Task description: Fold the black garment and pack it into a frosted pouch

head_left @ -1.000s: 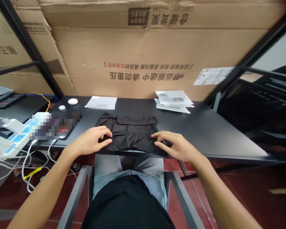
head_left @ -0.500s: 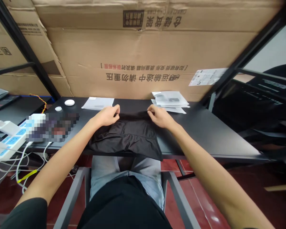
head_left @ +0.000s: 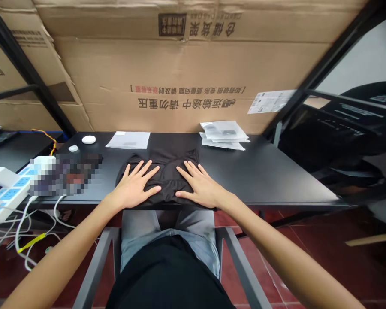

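Black cloth (head_left: 169, 174) lies creased at the near edge of the bench (head_left: 263, 176) beneath left hand (head_left: 132, 188) and right hand (head_left: 203, 187), fingers spread, gripping nothing; the step looks like smoothing, the next move calling for even pressure.

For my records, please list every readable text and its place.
"仓储货架": upside down on cardboard.
"如有破损 变形 质量问题 请及时联系客服": same cardboard.
"运输途中请勿重压": same cardboard.
Too small or blurred: paper label, boxed stamp, left cardboard prints, white print on black item, right.
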`<state>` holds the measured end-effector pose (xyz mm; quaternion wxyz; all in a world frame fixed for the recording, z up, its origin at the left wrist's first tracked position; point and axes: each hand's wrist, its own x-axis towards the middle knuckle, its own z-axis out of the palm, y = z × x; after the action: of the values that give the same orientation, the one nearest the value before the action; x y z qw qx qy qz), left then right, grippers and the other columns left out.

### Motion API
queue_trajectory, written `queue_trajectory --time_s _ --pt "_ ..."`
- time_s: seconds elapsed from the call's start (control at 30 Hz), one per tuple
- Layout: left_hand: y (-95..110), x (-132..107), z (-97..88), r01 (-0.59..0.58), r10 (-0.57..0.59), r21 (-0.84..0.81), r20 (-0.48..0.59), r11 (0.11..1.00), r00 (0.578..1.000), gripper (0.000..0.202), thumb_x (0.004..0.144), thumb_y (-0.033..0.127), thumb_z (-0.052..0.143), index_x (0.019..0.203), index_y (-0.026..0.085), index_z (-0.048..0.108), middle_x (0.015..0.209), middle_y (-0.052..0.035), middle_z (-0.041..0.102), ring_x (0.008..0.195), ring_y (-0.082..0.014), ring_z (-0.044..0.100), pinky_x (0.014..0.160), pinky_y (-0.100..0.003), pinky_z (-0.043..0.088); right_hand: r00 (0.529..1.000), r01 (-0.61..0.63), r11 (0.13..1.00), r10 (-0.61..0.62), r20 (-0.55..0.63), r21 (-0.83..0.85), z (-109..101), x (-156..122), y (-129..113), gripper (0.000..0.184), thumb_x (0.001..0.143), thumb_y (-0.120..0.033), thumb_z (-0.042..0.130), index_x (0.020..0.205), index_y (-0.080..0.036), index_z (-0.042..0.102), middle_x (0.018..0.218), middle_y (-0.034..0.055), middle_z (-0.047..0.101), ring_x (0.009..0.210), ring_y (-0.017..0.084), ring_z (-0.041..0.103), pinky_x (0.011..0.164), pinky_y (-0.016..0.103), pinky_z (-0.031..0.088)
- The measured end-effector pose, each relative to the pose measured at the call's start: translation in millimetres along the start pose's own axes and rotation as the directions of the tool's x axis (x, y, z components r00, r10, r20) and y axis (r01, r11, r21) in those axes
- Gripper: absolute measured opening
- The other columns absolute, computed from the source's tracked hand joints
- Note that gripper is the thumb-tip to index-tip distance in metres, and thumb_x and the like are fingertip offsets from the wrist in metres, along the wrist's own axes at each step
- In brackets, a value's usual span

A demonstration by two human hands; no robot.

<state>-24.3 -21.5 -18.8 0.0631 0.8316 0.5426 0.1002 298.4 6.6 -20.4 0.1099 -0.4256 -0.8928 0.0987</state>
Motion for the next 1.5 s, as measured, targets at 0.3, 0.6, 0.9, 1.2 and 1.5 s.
queue_trajectory --time_s 0.3,0.6,0.9,1.2,1.5 --pt "-2 4 6.1 0.011 -0.011 0.004 -0.079 1.0 0.997 0.076 0.11 0.074 0.051 0.179 0.042 0.043 0.19 -0.0056 0.033 0.177 -0.0405 0.028 0.141 -0.075 0.015 0.994 0.056 0.998 -0.054 -0.091 0.022 -21 15 51 0.076 0.111 -0.071 0.057 0.175 -0.031 0.049 0.186 0.0153 0.04 0.174 0.04 0.036 0.14 0.068 0.035" --pt "-2 3 7.7 0.005 -0.004 0.005 -0.066 1.0 0.998 0.078 0.112 0.074 0.048 0.181 0.039 0.04 0.191 -0.0062 0.03 0.178 -0.0411 0.025 0.14 -0.077 0.012 0.937 -0.319 0.872 0.232 -0.259 -0.371 -110 52 225 0.075 0.099 -0.004 0.057 0.172 -0.002 0.042 0.182 0.0377 0.033 0.172 0.048 0.034 0.135 0.067 0.034" --pt "-1 2 6.8 0.011 -0.01 0.008 -0.066 1.0 0.998 0.078 0.112 0.075 0.047 0.181 0.041 0.039 0.191 -0.0038 0.029 0.178 -0.0406 0.025 0.141 -0.077 0.012 0.913 -0.352 0.777 0.164 -0.372 -0.521 -125 52 227 0.04 0.113 -0.014 0.041 0.135 -0.003 0.073 0.13 0.0278 0.076 0.125 0.035 0.069 0.096 0.045 0.047" --pt "4 10 -9.9 -0.042 -0.011 -0.127 -0.39 0.991 0.921 0.075 0.107 0.053 0.068 0.173 0.025 0.047 0.178 -0.017 0.052 0.165 -0.0375 0.049 0.137 -0.062 0.04 0.881 -0.16 0.751 -0.184 -0.435 -0.641 -109 47 122 0.022 0.108 -0.021 0.054 0.116 -0.016 0.074 0.115 0.0178 0.076 0.11 0.033 0.062 0.083 0.04 0.043" --pt "50 40 -16.7 -0.218 0.311 0.243 -0.469 0.945 0.826 0.031 0.102 0.013 0.07 0.131 0.023 0.075 0.165 -0.0139 0.064 0.154 -0.0341 0.059 0.13 -0.054 0.049 0.897 0.127 0.764 -0.36 -0.255 -0.633 -30 47 0 0.017 0.112 -0.016 0.056 0.105 -0.019 0.071 0.098 0.0092 0.076 0.09 0.024 0.063 0.07 0.037 0.035"
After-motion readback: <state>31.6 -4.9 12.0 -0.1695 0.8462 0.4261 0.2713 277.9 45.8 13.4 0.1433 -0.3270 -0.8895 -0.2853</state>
